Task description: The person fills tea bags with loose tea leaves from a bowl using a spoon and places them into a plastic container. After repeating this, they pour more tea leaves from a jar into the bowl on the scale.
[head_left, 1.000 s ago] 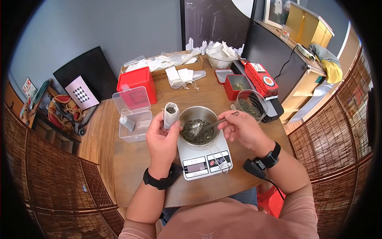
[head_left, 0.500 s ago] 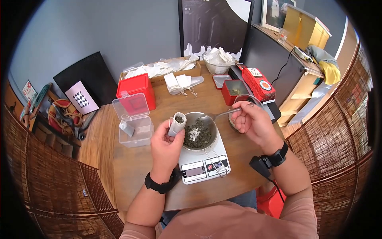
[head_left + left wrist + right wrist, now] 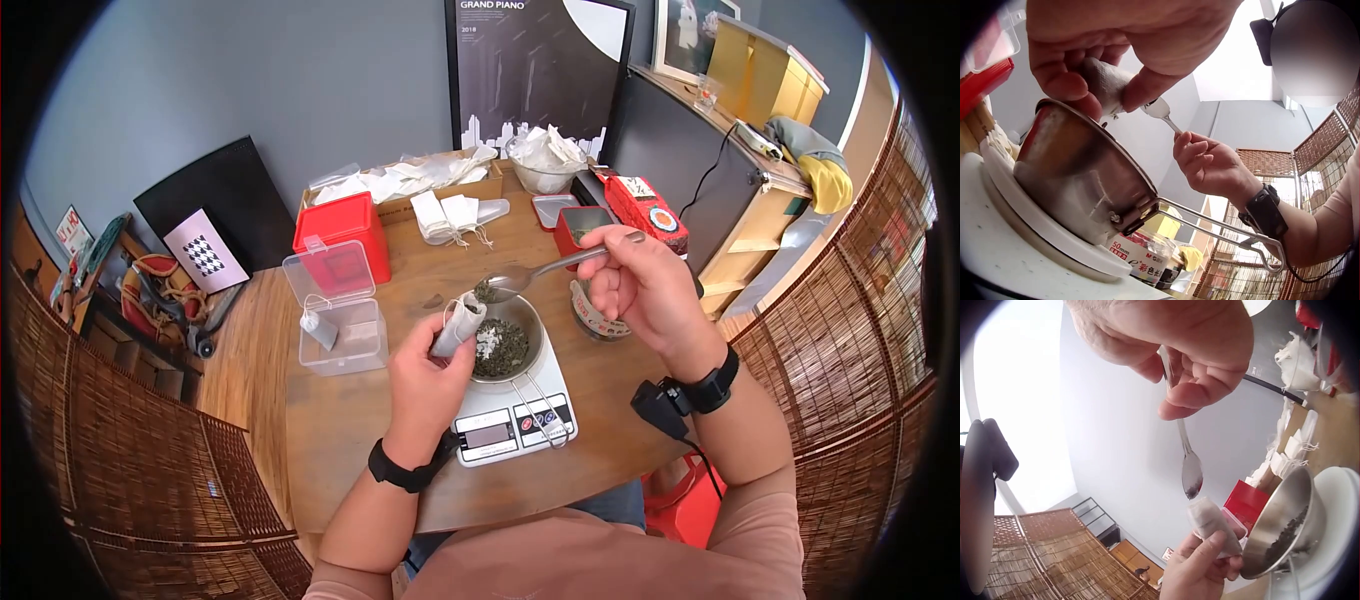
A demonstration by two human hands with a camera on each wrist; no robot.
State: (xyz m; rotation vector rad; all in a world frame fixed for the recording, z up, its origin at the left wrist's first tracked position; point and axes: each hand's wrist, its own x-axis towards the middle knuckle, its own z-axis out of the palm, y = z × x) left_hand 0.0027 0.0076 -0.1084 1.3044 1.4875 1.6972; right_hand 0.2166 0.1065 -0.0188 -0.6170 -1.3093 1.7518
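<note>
My left hand (image 3: 432, 372) grips a small white tea bag (image 3: 457, 332), its mouth tilted right over the pan's left edge. Between thumb and fingers, my right hand (image 3: 648, 295) pinches a metal spoon (image 3: 560, 263) by its handle. The spoon's tip, carrying dark tea leaves (image 3: 1194, 489), is right at the bag's mouth in the right wrist view. Below is a steel pan (image 3: 1079, 169) with a wire handle, holding loose tea leaves (image 3: 508, 352) with a white patch among them. The pan stands on a white kitchen scale (image 3: 488, 438).
Left of the pan, an open clear plastic box (image 3: 350, 352) holds a filled tea bag (image 3: 320, 329). Behind it stands a red box (image 3: 345, 232). White empty bags (image 3: 440, 216) lie at the back. A clear jar (image 3: 598, 318) and a red tin (image 3: 573, 222) are on the right.
My right hand has lifted the spoon out of the pan's tea leaves and brought it to the bag's mouth. My left hand has tipped the bag over to the right.
</note>
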